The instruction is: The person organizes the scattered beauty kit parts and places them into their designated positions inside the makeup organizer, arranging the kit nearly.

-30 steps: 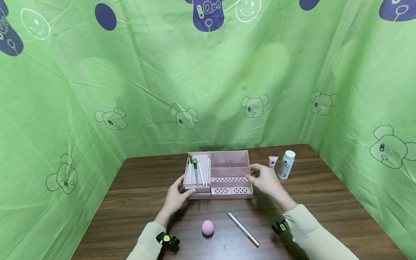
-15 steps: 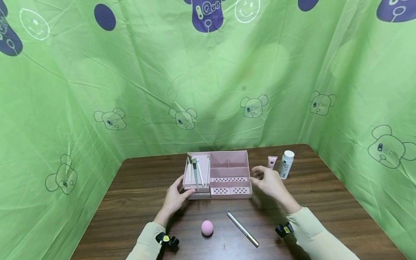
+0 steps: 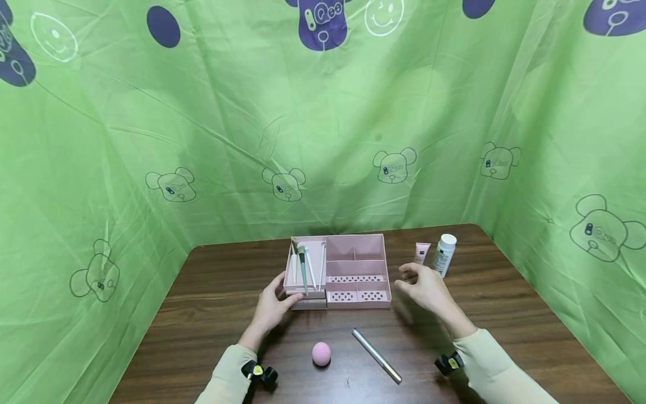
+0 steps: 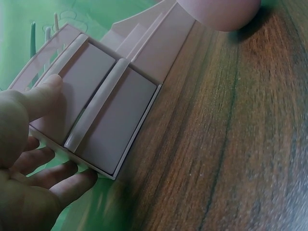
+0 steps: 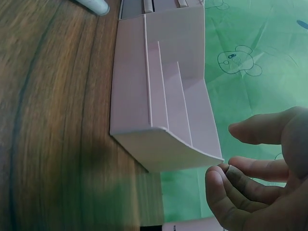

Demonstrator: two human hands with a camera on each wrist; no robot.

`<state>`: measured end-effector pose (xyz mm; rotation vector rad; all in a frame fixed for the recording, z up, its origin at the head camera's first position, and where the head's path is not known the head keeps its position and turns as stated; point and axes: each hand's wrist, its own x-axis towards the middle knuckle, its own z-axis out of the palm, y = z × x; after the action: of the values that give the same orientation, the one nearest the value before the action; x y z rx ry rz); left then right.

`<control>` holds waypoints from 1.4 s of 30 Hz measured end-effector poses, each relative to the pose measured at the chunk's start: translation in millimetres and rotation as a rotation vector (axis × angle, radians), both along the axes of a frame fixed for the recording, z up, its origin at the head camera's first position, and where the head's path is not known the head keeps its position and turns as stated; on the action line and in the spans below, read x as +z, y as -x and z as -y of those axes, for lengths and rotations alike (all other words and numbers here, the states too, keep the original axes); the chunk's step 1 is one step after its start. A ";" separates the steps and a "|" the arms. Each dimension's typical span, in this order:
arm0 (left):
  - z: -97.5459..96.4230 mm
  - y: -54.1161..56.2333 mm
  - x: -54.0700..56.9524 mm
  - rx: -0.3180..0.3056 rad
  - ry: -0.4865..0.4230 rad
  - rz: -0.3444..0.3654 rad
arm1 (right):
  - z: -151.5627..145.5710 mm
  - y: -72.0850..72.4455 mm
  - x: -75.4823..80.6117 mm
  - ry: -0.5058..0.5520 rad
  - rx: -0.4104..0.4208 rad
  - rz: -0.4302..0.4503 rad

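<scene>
A pink desktop organizer (image 3: 355,247) stands at the back of the table, with makeup brushes (image 3: 304,266) lying in its upper left tray. My left hand (image 3: 271,306) holds its left front corner. In the left wrist view, the thumb (image 4: 45,94) lies on the upper drawer's front and the other fingers go along the side. My right hand (image 3: 423,286), loosely bent and holding nothing, hovers just right of the organizer. Beyond the right fingers stand a small pink tube (image 3: 421,251) and a white bottle (image 3: 444,253) with a white cap.
A pink ball-shaped sponge (image 3: 321,354) sits on the wooden table (image 3: 212,336) in front of the organizer. To its right lies a slim silver pen-like tube (image 3: 375,354). Green patterned cloth (image 3: 323,112) hangs around the back and sides.
My right hand has moved right, away from the organizer's right edge and nearer the pink tube and white bottle. The left hand stays at its corner.
</scene>
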<state>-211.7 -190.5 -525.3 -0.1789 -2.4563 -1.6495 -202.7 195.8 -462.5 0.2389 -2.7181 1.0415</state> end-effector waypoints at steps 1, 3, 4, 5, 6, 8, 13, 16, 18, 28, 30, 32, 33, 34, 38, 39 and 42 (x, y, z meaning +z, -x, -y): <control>0.0 0.0 -0.2 -0.001 0.002 -0.002 | -1.3 -0.6 -0.5 -0.003 -0.001 0.002; -0.2 -0.1 -0.4 -0.001 0.005 -0.002 | -4.0 -1.9 -1.3 -0.010 -0.006 0.002; -0.2 0.1 -0.5 -0.002 0.007 -0.004 | -5.5 -2.5 -1.5 -0.011 -0.009 0.002; -0.3 0.2 -0.5 -0.002 0.007 -0.005 | -6.8 -2.9 -1.4 -0.011 -0.012 -0.002; -0.3 0.3 -0.6 -0.001 0.009 -0.005 | -8.0 -3.2 -1.1 -0.011 -0.017 -0.005; -0.3 0.4 -0.4 0.001 0.006 -0.004 | -10.7 -3.6 -0.7 -0.014 -0.025 -0.013; -0.1 0.8 -1.4 0.002 0.010 -0.005 | -16.9 -4.7 -3.2 -0.029 -0.041 -0.013; 0.2 0.1 -2.4 0.001 0.007 -0.003 | -21.2 -5.6 -7.1 -0.029 -0.048 -0.007; 0.3 -0.5 -2.6 0.001 0.002 -0.001 | -24.6 -5.9 -9.6 -0.027 -0.052 0.001; -0.6 0.0 -2.1 -0.006 -0.015 -0.004 | -41.0 -9.9 -16.3 -0.065 -0.083 0.022; -0.9 0.2 -1.9 -0.009 -0.016 -0.006 | -45.1 -9.8 -19.5 -0.080 -0.090 0.017; -0.9 0.7 -2.1 -0.012 -0.015 -0.011 | -49.2 -9.8 -22.6 -0.092 -0.097 0.016; -0.8 0.4 -1.7 -0.013 -0.017 -0.011 | -51.0 -9.8 -24.0 -0.100 -0.100 0.015; -0.6 0.3 -1.5 -0.013 -0.018 -0.011 | -52.6 -10.0 -25.2 -0.106 -0.104 0.018; 0.3 0.9 -1.4 -0.008 -0.012 -0.014 | -58.2 -10.5 -29.0 -0.124 -0.110 0.037; 0.4 1.0 -1.5 -0.006 -0.009 -0.015 | -59.3 -10.8 -29.7 -0.131 -0.110 0.044; 0.6 1.2 -1.8 -0.003 -0.003 -0.017 | -62.4 -11.6 -31.9 -0.156 -0.114 0.066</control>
<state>-212.9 -191.2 -527.1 -0.1953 -2.4420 -1.6452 -191.1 258.2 -494.4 0.0739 -2.8378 0.8224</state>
